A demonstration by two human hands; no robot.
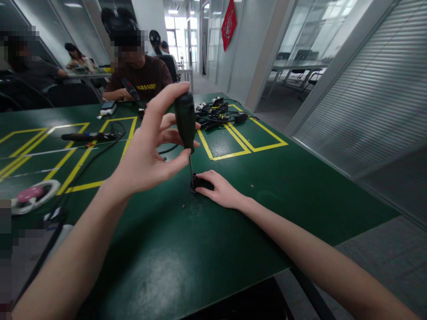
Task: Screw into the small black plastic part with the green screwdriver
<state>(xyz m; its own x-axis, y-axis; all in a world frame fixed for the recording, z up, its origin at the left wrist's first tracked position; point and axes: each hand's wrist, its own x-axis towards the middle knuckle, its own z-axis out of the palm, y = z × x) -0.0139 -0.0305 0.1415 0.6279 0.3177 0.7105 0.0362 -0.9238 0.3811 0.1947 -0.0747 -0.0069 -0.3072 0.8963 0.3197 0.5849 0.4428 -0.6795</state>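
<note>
My left hand (150,142) grips the dark handle of a screwdriver (185,122), with the fingers on the handle and the thumb low near its collar. The screwdriver stands nearly upright, and its thin shaft runs down to a small black part (195,184) on the table. My right hand (218,189) is closed on that black part and presses it to the tabletop. The fingers cover much of the part, so its exact kind cannot be made out. A tiny screw-like piece (183,206) lies in front of it.
The green table (213,249) carries yellow tape outlines. A heap of black cables and adapters (216,113) lies behind my hands. An electric screwdriver (83,137) with a cord rests to the left, near a white ring with a pink middle (31,194). Across the table a person (143,75) sits.
</note>
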